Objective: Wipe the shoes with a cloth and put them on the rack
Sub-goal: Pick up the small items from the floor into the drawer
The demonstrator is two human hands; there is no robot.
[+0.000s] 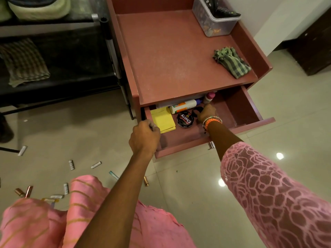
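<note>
1. A person stands over a reddish cabinet [179,56] with its top drawer [215,133] pulled out, seen from a head camera looking down.
2. The left hand [144,136] curls its fingers over the drawer's left front corner, gripping the edge.
3. The right hand [207,113], bangles at the wrist, reaches deep into the drawer; its grip closes around a small dark object [197,110] near the back, though what it is cannot be told.
4. Also in the drawer: a round shoe-polish tin [185,119] at centre, yellow papers [163,119] to its left, a white bottle [182,106] lying along the back.
5. A green checked cloth [232,62] lies crumpled at the right edge of the cabinet top, untouched.
6. A dark rack [59,68] stands left of the cabinet; no shoes can be made out clearly.
7. This looks like the gathering-supplies stage, before any wiping.
8. Next would probably be lifting the right hand out and taking up the cloth.
</note>
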